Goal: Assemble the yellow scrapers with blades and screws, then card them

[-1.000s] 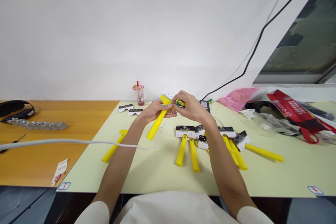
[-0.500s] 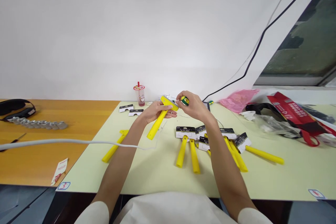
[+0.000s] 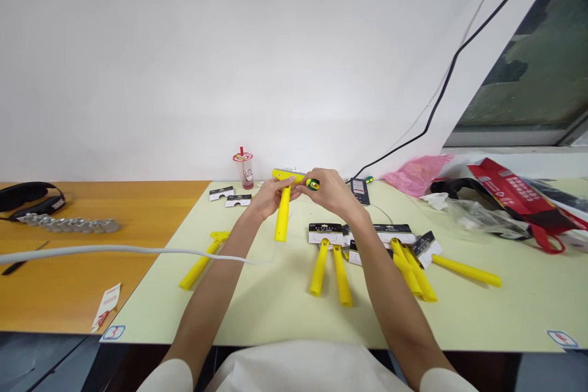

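My left hand [image 3: 270, 197] is closed around the head of a yellow scraper [image 3: 282, 218], whose handle hangs down toward me over the table. In my right hand [image 3: 328, 191] is a short screwdriver [image 3: 313, 184] with a green and yellow handle, held against the right end of the scraper head. The screwdriver's tip is hidden by my fingers. Left of my left forearm lies a second yellow scraper [image 3: 201, 263] without a card. Around my right forearm lie several yellow scrapers [image 3: 320, 269] with black and white header cards [image 3: 325, 233] over their heads.
At the back stand a lidded drink cup [image 3: 245, 171], two loose cards [image 3: 239, 201] and a dark phone-like device [image 3: 360, 191]. A pink bag [image 3: 418, 175] and a red bag [image 3: 519, 202] lie right. A white cable [image 3: 138, 248] crosses the left foreground. Metal pieces [image 3: 73, 222] lie on the orange table.
The scraper in my left hand has turned from slanting to nearly upright, handle toward me. My right hand has moved slightly left and down with the screwdriver, closer to the scraper head.
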Action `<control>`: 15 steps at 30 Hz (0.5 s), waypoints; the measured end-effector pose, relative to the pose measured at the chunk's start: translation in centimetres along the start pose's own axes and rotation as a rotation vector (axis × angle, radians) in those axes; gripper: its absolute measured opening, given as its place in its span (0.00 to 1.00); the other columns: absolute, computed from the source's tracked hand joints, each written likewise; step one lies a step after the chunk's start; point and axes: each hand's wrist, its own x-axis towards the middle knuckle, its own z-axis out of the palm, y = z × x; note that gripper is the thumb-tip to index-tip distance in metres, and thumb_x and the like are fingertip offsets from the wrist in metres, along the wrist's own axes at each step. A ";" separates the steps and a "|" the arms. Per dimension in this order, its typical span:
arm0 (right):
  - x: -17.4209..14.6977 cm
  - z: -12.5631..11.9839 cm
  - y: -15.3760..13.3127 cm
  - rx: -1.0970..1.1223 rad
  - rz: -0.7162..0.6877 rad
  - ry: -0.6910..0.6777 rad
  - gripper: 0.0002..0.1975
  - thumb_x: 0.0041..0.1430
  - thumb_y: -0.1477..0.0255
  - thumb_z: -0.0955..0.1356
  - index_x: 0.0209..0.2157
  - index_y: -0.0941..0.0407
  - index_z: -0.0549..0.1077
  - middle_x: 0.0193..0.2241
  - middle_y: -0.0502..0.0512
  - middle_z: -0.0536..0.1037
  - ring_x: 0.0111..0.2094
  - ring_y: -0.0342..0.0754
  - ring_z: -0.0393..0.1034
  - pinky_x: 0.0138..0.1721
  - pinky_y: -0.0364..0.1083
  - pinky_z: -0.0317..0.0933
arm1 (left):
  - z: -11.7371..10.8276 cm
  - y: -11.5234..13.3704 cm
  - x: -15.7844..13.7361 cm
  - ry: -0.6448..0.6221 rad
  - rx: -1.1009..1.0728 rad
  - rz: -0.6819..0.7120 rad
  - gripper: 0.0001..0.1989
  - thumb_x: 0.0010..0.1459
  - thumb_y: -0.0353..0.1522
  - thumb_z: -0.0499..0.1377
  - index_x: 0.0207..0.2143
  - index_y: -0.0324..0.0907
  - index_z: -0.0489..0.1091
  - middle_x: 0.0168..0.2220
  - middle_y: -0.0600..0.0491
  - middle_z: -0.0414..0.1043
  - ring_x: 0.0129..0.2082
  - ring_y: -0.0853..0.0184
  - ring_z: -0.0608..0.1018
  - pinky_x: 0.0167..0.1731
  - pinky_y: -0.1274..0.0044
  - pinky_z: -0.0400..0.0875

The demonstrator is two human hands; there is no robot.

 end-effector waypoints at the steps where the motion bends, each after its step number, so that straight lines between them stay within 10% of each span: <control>1: 0.0 0.1 -0.1 -0.025 0.014 -0.003 0.08 0.71 0.66 0.75 0.36 0.55 0.83 0.37 0.56 0.83 0.39 0.52 0.76 0.39 0.47 0.58 | 0.0 -0.1 0.0 0.001 -0.005 0.004 0.12 0.63 0.29 0.73 0.46 0.29 0.80 0.37 0.39 0.86 0.38 0.59 0.89 0.49 0.69 0.86; 15: 0.0 1.6 -1.6 -0.334 0.066 -0.115 0.09 0.77 0.71 0.65 0.49 0.57 0.77 0.48 0.62 0.82 0.44 0.56 0.79 0.39 0.50 0.59 | 0.1 -0.4 -0.1 -0.009 -0.030 0.075 0.10 0.61 0.28 0.74 0.43 0.32 0.81 0.36 0.42 0.85 0.39 0.59 0.88 0.47 0.70 0.84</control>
